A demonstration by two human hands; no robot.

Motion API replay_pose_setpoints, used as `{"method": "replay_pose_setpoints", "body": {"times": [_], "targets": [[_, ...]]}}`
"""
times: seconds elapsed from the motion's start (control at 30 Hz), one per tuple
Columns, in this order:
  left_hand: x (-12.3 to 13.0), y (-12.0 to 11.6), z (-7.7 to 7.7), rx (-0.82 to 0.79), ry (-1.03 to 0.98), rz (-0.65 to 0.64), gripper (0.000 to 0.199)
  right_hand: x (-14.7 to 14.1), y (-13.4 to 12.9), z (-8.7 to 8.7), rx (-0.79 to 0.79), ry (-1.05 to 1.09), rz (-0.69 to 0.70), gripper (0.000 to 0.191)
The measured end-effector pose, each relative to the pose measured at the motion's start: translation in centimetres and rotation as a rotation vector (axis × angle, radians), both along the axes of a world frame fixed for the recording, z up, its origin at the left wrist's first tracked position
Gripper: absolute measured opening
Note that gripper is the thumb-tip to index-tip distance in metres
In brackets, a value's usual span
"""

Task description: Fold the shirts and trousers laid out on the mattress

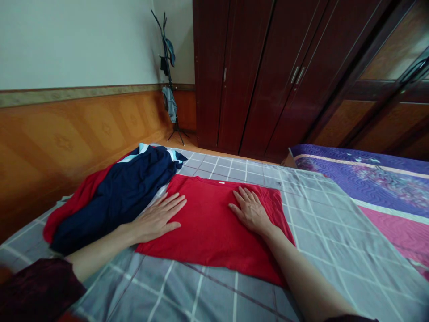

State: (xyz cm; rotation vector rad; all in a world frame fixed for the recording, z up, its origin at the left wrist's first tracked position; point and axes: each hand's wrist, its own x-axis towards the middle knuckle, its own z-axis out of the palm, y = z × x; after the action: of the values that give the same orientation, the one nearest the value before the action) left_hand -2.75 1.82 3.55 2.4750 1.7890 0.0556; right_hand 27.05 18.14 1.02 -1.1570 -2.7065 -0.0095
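Observation:
A red T-shirt (208, 223) lies spread in a rough rectangle on the grey checked bedsheet (321, 223), its neckline and a small white label at the far edge. My left hand (161, 217) rests flat over the shirt's left edge, fingers stretched out. On the right part of the shirt, my right hand (251, 209) lies palm down with its fingers extended. Some creases show in the cloth beside the right hand. Neither hand grips anything.
Left of the shirt lies a heap of dark blue, red and white clothes (124, 192) along the wood-panelled wall (83, 129). A coat stand (170, 80) stands in the corner beside a dark wardrobe (261, 80). A purple and pink quilt (368, 179) covers a surface at right.

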Motion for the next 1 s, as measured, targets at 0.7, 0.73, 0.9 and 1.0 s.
{"method": "replay_pose_setpoints", "body": {"times": [0.7,0.73,0.9,1.0], "targets": [[13.7,-0.2,1.2,-0.189,-0.235,-0.550,0.069,0.5,0.5,-0.2,0.026,0.048,0.030,0.051],[13.1,-0.2,1.5,-0.192,-0.230,-0.530,0.070,0.4,0.5,-0.1,0.030,0.046,0.030,0.051],[9.6,-0.1,1.7,-0.037,-0.123,-0.167,0.062,-1.7,-2.7,1.7,0.010,0.112,-0.028,0.050],[8.4,-0.2,0.3,0.019,-0.066,-0.003,0.073,-3.7,-6.7,2.5,-0.003,0.150,0.149,0.051]]}}
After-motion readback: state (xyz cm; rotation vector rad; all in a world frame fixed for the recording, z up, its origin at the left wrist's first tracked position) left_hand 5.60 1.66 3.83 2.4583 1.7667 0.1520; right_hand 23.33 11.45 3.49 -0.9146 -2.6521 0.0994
